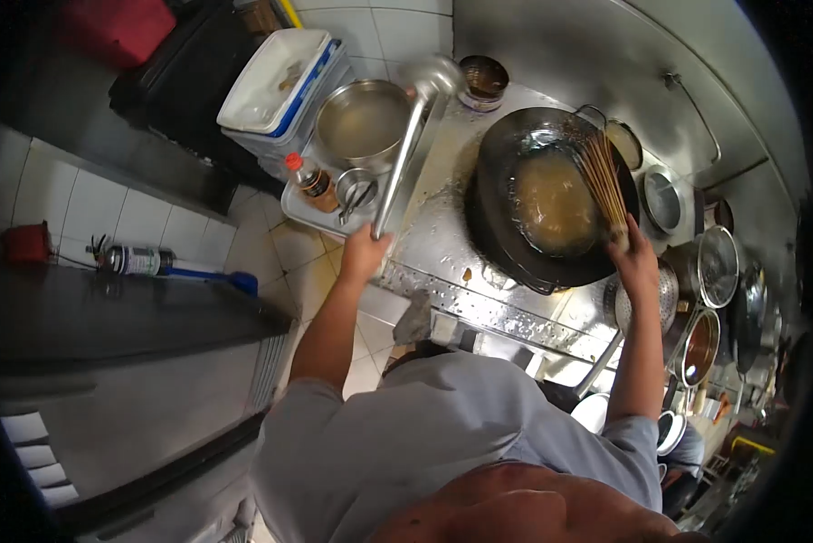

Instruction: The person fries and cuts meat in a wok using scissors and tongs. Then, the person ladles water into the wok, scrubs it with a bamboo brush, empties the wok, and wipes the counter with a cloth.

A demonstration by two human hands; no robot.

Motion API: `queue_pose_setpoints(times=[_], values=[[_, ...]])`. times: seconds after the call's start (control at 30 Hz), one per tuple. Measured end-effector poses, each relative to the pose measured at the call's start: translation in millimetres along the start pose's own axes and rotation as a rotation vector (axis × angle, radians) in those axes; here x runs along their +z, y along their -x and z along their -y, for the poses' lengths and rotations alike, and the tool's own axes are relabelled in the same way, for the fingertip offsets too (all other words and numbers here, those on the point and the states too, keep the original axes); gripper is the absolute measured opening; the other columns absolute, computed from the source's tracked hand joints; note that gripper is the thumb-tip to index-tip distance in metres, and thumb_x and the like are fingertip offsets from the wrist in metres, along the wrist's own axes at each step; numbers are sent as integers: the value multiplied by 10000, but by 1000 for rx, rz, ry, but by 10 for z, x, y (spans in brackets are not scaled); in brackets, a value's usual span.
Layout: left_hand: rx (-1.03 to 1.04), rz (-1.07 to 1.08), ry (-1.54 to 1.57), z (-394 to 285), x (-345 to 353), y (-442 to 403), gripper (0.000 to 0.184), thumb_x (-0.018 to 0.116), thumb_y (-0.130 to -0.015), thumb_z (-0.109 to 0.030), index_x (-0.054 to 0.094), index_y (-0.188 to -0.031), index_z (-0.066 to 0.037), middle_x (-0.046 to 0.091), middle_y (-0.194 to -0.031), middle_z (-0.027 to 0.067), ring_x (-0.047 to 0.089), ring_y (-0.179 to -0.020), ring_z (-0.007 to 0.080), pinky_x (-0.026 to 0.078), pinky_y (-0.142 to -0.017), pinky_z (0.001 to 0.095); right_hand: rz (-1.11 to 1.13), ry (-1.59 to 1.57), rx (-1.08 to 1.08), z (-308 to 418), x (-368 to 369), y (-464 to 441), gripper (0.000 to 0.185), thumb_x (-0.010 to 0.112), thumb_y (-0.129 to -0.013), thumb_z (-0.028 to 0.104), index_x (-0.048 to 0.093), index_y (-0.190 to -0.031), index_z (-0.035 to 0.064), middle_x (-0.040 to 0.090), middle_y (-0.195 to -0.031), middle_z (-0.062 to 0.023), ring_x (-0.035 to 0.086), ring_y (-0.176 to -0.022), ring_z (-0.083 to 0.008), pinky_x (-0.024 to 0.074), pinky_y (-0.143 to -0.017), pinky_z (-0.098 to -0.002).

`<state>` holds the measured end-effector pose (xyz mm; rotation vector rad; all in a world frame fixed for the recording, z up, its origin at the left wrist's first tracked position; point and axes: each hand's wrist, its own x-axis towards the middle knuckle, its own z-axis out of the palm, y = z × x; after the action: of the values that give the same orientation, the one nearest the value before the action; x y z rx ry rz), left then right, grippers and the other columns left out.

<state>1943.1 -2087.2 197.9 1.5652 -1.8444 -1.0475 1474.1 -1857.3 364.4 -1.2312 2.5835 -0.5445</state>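
The left fingers are closing around the handle of a ladle (410,140), the left hand (367,251) hanging at the counter's near left edge. The right hand (637,262) is gripping a bamboo brush (603,176), whose bristles are slanting across the right side of a wok (495,163), hiding part of the cloudy liquid (551,204). Left of the ladle, a tray (298,206) is holding a pot (366,88) and a red-capped bottle (314,185). A tin (484,80) is standing beyond the wok; a strainer (662,201) is sitting to its right.
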Motion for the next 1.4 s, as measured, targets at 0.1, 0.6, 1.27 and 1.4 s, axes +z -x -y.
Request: queue_pose_setpoints(times=[0.1, 0.6, 1.27, 1.4], values=[[91, -155, -213, 233, -95, -809, 348, 705, -856, -285, 621, -981, 28, 675, -766, 209, 666, -663, 344, 521, -635, 454, 72, -262, -54, -421, 101, 284, 735, 736, -779, 254, 486, -1470, 239, 645, -1244, -234, 634, -1131, -378, 494, -947, -432], [7, 47, -533, 348, -530, -1985, 332, 651, -899, -305, 652, -934, 25, 676, -745, 164, 667, -595, 251, 528, -589, 397, 466, 286, -135, 550, 893, -906, 494, 612, -869, 414, 632, -1292, 159, 701, -1033, -210, 687, -973, -350, 533, -842, -414], [1035, 429, -310, -1992, 1952, 1240, 129, 619, -833, -135, 640, -946, -76, 601, -795, 84, 651, -731, 275, 511, -673, 420, 238, 498, -21, 222, 642, -575, 297, 508, -957, 229, 693, -1097, 43, 679, -1175, -191, 682, -1064, -343, 569, -865, -423], [1021, 443, -283, -2094, 1916, 1321, 109, 613, -828, -113, 641, -927, -77, 599, -781, 87, 643, -687, 288, 513, -611, 428, 409, 676, -44, -2, 313, -409, 302, 496, -969, 247, 693, -1115, 72, 682, -1164, -196, 686, -1049, -349, 569, -854, -433]])
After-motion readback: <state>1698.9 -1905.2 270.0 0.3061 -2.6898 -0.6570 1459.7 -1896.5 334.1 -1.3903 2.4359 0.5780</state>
